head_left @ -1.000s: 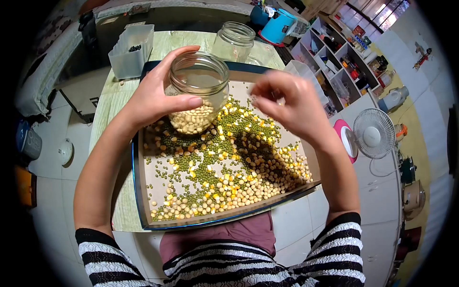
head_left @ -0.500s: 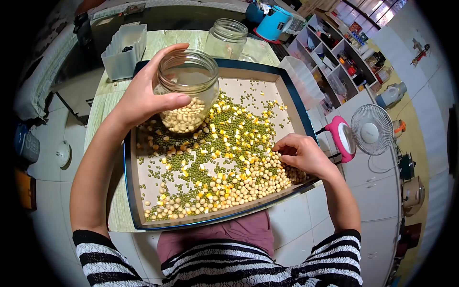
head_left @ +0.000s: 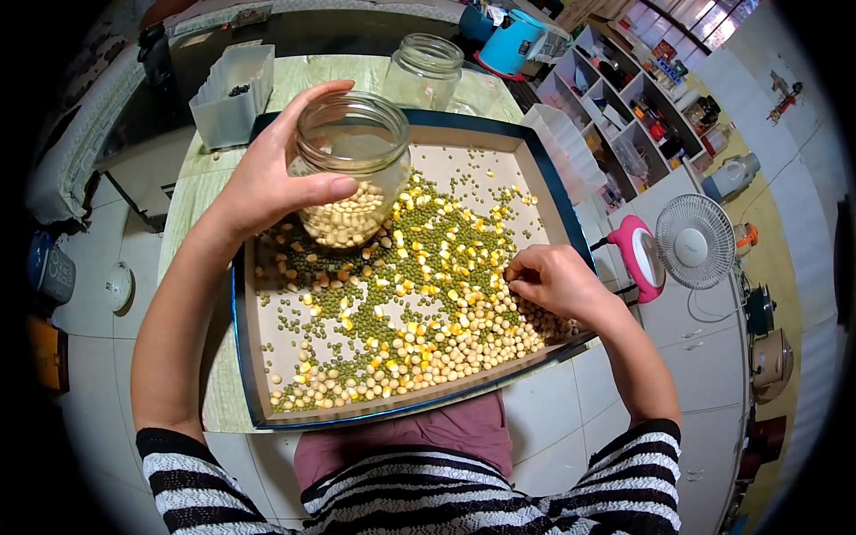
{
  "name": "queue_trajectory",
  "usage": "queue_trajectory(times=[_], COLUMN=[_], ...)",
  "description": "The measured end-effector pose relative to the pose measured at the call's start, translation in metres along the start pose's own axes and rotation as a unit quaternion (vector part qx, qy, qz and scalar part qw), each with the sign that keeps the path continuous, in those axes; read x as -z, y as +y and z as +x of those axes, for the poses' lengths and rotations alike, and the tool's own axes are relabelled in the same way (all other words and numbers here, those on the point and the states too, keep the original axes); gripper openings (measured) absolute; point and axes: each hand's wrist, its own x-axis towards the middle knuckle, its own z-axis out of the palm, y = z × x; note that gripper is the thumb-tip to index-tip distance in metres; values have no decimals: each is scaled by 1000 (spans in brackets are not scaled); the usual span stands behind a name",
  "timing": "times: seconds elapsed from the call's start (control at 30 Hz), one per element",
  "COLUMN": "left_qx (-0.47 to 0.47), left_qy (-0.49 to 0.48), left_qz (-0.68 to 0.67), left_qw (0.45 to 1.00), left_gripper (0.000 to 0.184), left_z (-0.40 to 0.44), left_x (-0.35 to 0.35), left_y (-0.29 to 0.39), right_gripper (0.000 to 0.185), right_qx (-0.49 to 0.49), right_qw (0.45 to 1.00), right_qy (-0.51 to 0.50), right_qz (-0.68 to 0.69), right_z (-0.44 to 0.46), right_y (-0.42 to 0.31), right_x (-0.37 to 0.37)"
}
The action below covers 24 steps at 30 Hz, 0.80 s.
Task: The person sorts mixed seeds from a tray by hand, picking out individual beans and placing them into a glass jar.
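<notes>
My left hand is wrapped round a glass jar, holding it tilted over the shallow box. Pale soybeans fill the jar's lower part. In the box, green mung beans and yellow-white corn kernels lie mixed, with more soybeans gathered along the near side. Over the box's right part, my right hand has its thumb and fingertips pinched together just above the beans. Whatever is between those fingertips is hidden.
A second glass jar stands behind the box. To the left is a translucent container with a few dark beans; another translucent container sits at the right. A blue kettle is at the back, a fan beyond the right side.
My right hand has lifted slightly and shifted a little left, its fingers drawn closer together. The left hand and jar have hardly moved.
</notes>
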Motion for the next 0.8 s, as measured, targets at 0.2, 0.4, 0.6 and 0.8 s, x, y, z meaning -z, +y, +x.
queue_trajectory(times=[0.2,0.4,0.6,0.8], left_qx=[36,37,7,-8], left_qy=[-7,-12,-12,-2], left_qz=[18,11,-29,-8], left_qw=[999,999,999,1000], left_gripper=[95,95,86,86], left_z=[1,1,0,0], left_x=[-1,0,0,1], left_y=[5,5,3,1], right_gripper=[8,10,12,9], right_qx=[-8,119,250,189], right_qw=[987,958,939,953], right_qy=[67,196,213,219], right_qz=[149,172,98,89], right_z=[21,74,123,75], right_y=[-11,-75,-107,-77], right_x=[21,63,52,47])
